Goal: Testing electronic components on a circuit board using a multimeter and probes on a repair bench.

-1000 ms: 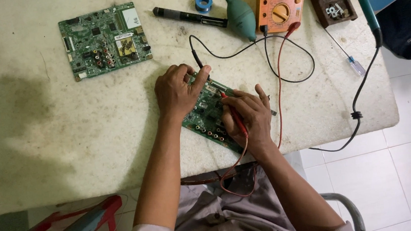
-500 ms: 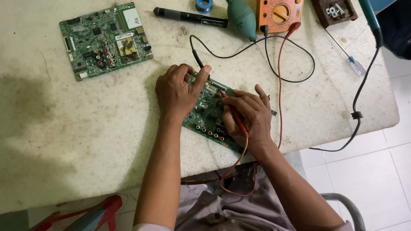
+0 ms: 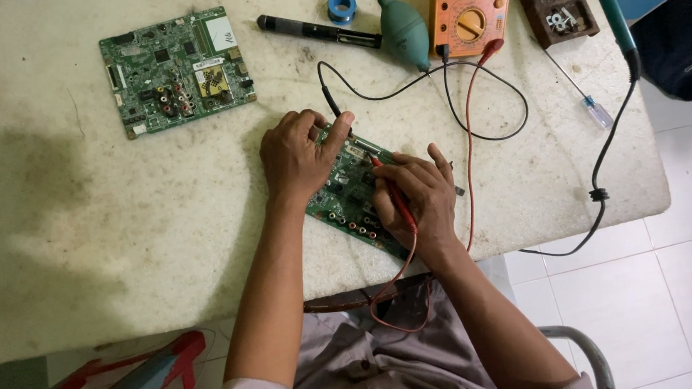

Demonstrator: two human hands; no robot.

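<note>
A green circuit board (image 3: 345,199) lies near the front edge of the worn white table (image 3: 98,216), mostly covered by my hands. My left hand (image 3: 297,157) pinches a black test probe (image 3: 329,102) and presses its tip onto the board's far side. My right hand (image 3: 421,196) grips a red test probe (image 3: 395,200) against the board's middle. Black and red leads run from both probes up to an orange multimeter (image 3: 469,4) at the back of the table.
A second green circuit board (image 3: 177,70) lies at the back left. Behind are a black pen-shaped tool (image 3: 311,31), a blue solder spool (image 3: 340,5), a teal rubber blower (image 3: 404,31), a soldering iron stand (image 3: 554,3) and a small screwdriver (image 3: 584,98). A red stool frame (image 3: 104,382) stands lower left.
</note>
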